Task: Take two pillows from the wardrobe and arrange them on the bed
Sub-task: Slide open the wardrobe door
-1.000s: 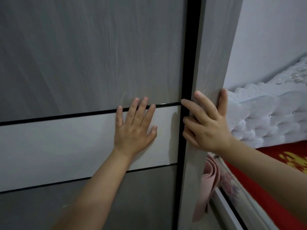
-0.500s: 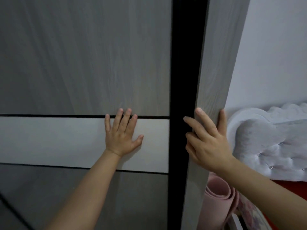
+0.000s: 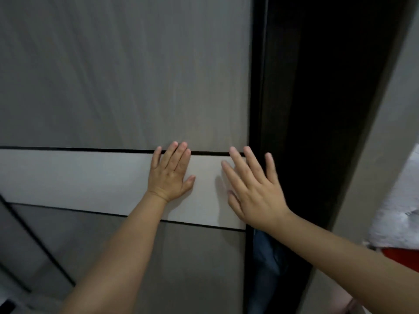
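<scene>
A grey wood-grain sliding wardrobe door [image 3: 124, 75] with a pale horizontal band fills the left and middle. My left hand [image 3: 171, 175] lies flat on that band, fingers spread. My right hand [image 3: 251, 189] is flat on the same band beside the door's right edge, fingers apart. To the right of the door a dark opening [image 3: 317, 109] shows the wardrobe's inside; something blue [image 3: 265, 264] hangs low in it. No pillows are visible.
The wardrobe's grey side panel [image 3: 376, 155] stands right of the opening. Beyond it are a white tufted headboard [image 3: 399, 200] and a red bed cover [image 3: 403, 257] at the right edge. A second door panel edge shows at lower left [image 3: 27, 245].
The door has slid left and the dark gap has widened. My right hand left the side panel and now rests on the door's pale band. My left hand stayed on the door.
</scene>
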`<state>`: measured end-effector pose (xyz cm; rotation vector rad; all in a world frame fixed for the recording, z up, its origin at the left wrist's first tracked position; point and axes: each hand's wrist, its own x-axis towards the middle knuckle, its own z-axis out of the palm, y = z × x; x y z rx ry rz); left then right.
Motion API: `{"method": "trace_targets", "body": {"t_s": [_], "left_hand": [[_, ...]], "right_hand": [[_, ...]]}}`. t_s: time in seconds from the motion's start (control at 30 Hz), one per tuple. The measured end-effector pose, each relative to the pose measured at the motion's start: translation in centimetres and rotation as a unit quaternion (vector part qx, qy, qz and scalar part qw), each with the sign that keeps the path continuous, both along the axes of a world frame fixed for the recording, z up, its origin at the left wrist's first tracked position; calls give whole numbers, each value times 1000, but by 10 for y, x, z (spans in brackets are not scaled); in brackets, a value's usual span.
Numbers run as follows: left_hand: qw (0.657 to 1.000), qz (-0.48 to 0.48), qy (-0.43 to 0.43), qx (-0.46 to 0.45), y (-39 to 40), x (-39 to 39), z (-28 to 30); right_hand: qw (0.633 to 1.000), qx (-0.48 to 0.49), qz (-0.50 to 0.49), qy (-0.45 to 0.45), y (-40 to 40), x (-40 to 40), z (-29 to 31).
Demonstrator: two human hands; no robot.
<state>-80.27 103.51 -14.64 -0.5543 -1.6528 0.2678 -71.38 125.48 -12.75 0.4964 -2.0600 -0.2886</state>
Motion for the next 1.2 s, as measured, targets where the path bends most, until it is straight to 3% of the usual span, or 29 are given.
{"method": "trace_targets", "body": {"t_s": [0.13, 0.37, 0.5, 0.9, 1.2], "left_hand": [[999, -4, -12, 49, -62, -11, -7], [999, -11, 12, -50, -203, -42, 2], [998, -28, 2, -64, -249, -51, -6], [998, -38, 12, -50, -374, -75, -21], [999, -26, 6, -42, -470, -90, -18]], "right_hand": [[997, -39, -59, 42, -70, -38, 2], [978, -101, -135, 118, -181, -80, -5], [977, -128, -155, 71, -248, -85, -6], [977, -135, -117, 120, -370, -112, -14], [968, -194, -69, 143, -498, -132, -22]]}}
